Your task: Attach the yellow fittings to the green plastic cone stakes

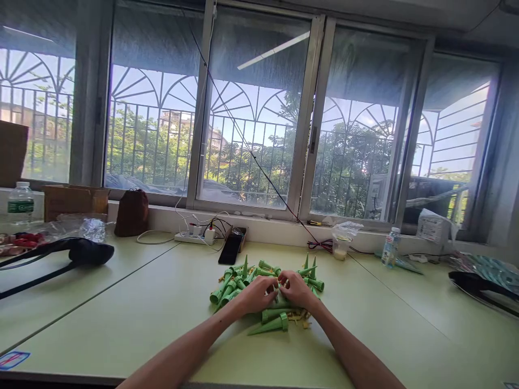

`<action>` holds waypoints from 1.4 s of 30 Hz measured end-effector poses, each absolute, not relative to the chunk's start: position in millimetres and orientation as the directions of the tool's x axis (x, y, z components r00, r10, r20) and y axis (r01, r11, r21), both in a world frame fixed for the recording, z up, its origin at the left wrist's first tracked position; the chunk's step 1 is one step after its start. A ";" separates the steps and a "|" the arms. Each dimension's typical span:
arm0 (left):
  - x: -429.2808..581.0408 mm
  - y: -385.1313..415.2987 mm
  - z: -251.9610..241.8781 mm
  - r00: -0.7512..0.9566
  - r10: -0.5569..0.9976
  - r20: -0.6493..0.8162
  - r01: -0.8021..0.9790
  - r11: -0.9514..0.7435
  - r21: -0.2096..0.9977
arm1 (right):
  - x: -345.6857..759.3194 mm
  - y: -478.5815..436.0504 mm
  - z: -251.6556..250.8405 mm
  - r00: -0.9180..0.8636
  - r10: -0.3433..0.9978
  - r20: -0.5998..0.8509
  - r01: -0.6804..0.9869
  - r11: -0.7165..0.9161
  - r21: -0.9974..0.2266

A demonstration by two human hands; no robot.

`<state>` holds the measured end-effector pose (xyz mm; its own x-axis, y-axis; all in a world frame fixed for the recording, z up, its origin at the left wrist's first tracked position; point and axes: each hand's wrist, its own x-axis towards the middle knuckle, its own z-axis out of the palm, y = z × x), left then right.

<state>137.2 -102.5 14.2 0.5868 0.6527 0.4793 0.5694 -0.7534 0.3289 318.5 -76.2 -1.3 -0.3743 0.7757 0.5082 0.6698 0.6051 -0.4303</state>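
Note:
Green cone-shaped plastic pieces (275,324) lie in a pile on the pale green table (162,319), some with their points up. Small yellow pieces (299,317) are scattered at the pile's near right side. Over the middle of the pile, my left hand (261,293) has its fingers bent, with the tips close to those of the other hand. My right hand (294,287) is also curled, its fingertips pinched together. Something small and yellowish seems to be between the fingertips, too small to make out. Part of a green piece shows just under the hands.
Behind the pile lie a black phone (231,247) and a power strip (194,237). A cup in a bag (341,246) and a bottle (390,247) stand back right. A brown pouch (132,213) and black strapped object (89,252) are left.

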 end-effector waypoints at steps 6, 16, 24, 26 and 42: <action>136.6 -102.6 14.2 0.592 0.647 0.481 0.566 -0.758 0.325 | 318.8 -76.7 -1.8 -0.386 0.764 0.516 0.655 0.621 -0.430; 137.0 -103.6 15.9 0.611 0.651 0.451 0.582 -0.755 0.302 | 319.5 -74.1 -4.2 -0.397 0.762 0.511 0.659 0.624 -0.419; 137.6 -106.8 19.1 0.609 0.668 0.427 0.600 -0.740 0.303 | 318.3 -77.9 -1.7 -0.390 0.770 0.506 0.653 0.618 -0.438; 137.7 -107.7 19.9 0.610 0.673 0.419 0.605 -0.736 0.302 | 317.9 -77.9 -1.4 -0.389 0.769 0.507 0.644 0.620 -0.447; 137.0 -105.9 17.3 0.616 0.662 0.426 0.603 -0.745 0.285 | 317.5 -75.3 -3.0 -0.391 0.773 0.500 0.659 0.614 -0.434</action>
<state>137.0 -105.9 17.3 0.6159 0.6624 0.4264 0.6035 -0.7447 0.2852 317.5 -75.3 -3.0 -0.3913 0.7727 0.4998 0.6589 0.6144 -0.4340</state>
